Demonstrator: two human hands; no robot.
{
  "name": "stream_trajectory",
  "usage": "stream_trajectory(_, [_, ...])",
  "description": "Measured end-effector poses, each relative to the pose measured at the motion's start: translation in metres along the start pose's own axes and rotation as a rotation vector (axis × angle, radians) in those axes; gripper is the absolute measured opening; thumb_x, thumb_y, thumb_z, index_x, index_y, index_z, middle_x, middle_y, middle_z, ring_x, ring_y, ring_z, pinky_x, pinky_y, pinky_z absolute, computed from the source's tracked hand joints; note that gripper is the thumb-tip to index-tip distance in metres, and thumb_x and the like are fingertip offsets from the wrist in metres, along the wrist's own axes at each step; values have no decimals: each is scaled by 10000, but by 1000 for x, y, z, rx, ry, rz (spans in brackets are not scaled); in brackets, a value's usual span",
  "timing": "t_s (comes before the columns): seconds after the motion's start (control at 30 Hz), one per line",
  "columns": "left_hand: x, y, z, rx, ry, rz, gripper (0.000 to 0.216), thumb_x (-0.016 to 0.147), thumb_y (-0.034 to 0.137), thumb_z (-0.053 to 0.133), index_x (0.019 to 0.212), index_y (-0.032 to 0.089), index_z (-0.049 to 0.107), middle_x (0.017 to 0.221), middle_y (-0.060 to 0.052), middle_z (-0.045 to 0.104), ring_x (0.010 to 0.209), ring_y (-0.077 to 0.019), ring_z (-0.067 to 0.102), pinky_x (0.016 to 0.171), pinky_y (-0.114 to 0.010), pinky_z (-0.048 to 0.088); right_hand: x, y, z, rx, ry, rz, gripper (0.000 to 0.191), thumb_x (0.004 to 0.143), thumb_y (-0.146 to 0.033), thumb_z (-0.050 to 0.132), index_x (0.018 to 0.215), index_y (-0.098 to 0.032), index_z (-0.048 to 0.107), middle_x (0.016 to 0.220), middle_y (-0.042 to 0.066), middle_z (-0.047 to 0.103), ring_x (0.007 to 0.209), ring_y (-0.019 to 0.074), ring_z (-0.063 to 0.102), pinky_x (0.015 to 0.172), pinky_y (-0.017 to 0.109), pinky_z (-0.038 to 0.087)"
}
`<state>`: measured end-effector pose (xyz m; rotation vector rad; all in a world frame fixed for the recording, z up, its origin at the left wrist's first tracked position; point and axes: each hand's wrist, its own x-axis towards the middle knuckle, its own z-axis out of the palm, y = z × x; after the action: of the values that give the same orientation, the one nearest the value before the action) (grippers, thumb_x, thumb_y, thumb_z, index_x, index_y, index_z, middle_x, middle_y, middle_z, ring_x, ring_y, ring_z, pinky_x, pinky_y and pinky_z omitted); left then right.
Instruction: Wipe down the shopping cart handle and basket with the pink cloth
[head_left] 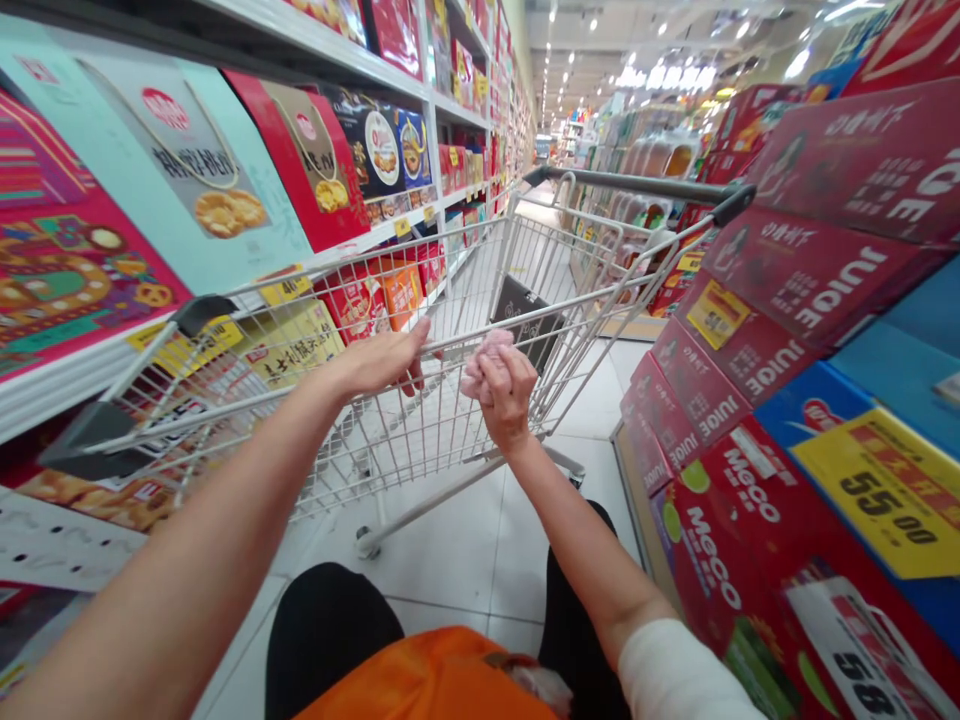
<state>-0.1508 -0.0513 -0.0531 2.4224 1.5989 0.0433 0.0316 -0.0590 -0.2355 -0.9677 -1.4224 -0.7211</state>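
Note:
A metal wire shopping cart (420,430) stands sideways in front of me, its dark handle at the upper right. My left hand (386,362) rests over the near top rail, closed loosely around it with the thumb on the near side. Just to its right, my right hand (508,385) is closed on a crumpled pink cloth (486,362). The cloth is bunched at the fingertips, close against the same rail. Inside the cart, near the handle, a dark panel (529,320) with pale markings is visible. My palms are hidden.
Shelves (360,240) with gift boxes and snack packs line the left, close behind the cart. Stacked red drink cartons (780,270) rise on the right. A yellow price sign (885,490) hangs on the nearer cartons. Pale floor tiles (450,570) lie below the cart.

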Motion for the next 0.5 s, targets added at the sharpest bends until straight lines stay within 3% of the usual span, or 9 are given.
stream_trajectory(0.07, [-2,2,3,-102,-72,2,956,963,652,-82,1231,237,736,892,-72,804,911,-241,736,919,-369,513,4,-5,8,-13,-3,14,317,985,-285,562,1293,-241,620,1347,141,566,1370,266,480,1119,476,488])
stream_trajectory(0.2, [-4,10,4,-20,-22,-32,874,986,630,-1,1067,233,774,887,-75,801,982,-264,722,941,-390,501,3,-12,6,-23,19,20,271,1001,-286,536,1243,-223,640,1259,138,615,1264,245,544,1054,443,520])
stream_trajectory(0.3, [-6,14,6,111,50,-53,782,1006,579,64,980,238,767,957,-95,795,1029,-290,709,951,-423,492,22,-11,-5,-29,7,15,298,1004,-221,497,1273,-245,623,1268,120,615,1214,231,568,1038,446,521])
stream_trajectory(0.5, [-11,28,15,168,137,-93,690,1005,579,114,1134,278,721,1094,-124,769,1113,-364,679,942,-507,494,74,-9,-14,-40,-129,-34,333,976,-138,490,1256,-235,643,1333,102,610,1291,264,476,1091,486,453])
